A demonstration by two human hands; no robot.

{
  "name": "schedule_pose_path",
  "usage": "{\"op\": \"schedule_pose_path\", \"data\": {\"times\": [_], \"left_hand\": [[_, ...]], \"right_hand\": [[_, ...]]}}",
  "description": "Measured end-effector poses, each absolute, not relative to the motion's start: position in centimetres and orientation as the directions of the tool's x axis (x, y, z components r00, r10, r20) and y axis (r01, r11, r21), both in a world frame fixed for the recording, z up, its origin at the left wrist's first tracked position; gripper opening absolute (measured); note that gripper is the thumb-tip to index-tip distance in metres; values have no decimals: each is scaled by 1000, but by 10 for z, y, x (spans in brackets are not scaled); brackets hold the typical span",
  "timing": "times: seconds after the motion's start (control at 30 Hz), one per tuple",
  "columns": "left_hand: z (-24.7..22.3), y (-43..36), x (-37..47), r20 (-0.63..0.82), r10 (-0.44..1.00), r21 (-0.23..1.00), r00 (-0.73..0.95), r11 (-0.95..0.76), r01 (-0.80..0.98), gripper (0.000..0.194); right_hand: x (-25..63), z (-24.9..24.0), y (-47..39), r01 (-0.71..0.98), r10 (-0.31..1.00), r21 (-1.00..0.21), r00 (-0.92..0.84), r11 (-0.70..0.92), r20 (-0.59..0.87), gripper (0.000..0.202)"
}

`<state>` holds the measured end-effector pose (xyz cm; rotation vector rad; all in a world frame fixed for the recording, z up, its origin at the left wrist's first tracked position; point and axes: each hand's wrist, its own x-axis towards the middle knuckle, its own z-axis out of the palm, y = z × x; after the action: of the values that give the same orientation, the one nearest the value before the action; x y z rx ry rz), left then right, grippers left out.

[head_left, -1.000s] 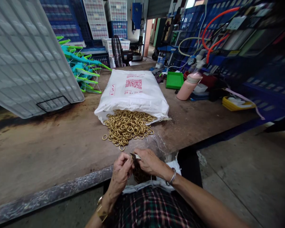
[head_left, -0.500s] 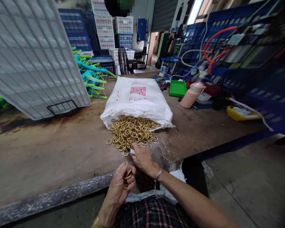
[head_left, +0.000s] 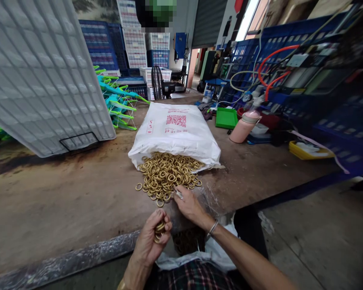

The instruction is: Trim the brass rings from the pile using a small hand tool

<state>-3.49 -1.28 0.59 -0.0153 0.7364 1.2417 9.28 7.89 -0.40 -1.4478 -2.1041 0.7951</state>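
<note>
Several brass-coloured metal rings (head_left: 159,228) are gripped in the curled fingers of my left hand (head_left: 153,235), just off the front edge of the table. My right hand (head_left: 189,204) reaches over the tabletop with its fingers pinched at the near right side of a heap of loose rings (head_left: 169,173). Something small and white shows at its fingertips, too small to identify. The heap spills from the mouth of a white woven sack (head_left: 177,135) lying on its side with red print on top. One ring (head_left: 138,187) lies apart at the heap's left.
A ribbed white plastic crate (head_left: 51,80) leans at the left, with green and blue plastic pieces (head_left: 121,104) behind it. A pink bottle (head_left: 243,128), green tray (head_left: 226,117) and yellow tray (head_left: 308,151) stand at the right. An open bag (head_left: 211,251) with dark contents sits below the table edge.
My right hand has moved slightly right along the near edge of the heap. My left hand stays low, still holding rings. The view has tipped up a little.
</note>
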Motion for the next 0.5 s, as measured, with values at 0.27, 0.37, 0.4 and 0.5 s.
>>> {"op": "schedule_pose_path", "data": {"times": [0.27,0.37,0.4,0.5], "left_hand": [[11,6,-33,-440,896,568,65,333,-752,35],[8,11,-29,-441,898,652,7,325,-685,38],[7,12,-27,-438,898,697,-28,320,-641,38],[4,14,-22,-393,907,852,-152,297,-431,33]], "right_hand": [[115,-19,90,454,989,-890,-143,31,-39,13],[116,-17,90,449,990,-893,-131,23,-41,14],[116,-15,90,445,990,-895,-134,29,-34,14],[115,-10,89,398,988,-917,-143,6,-56,13]]}}
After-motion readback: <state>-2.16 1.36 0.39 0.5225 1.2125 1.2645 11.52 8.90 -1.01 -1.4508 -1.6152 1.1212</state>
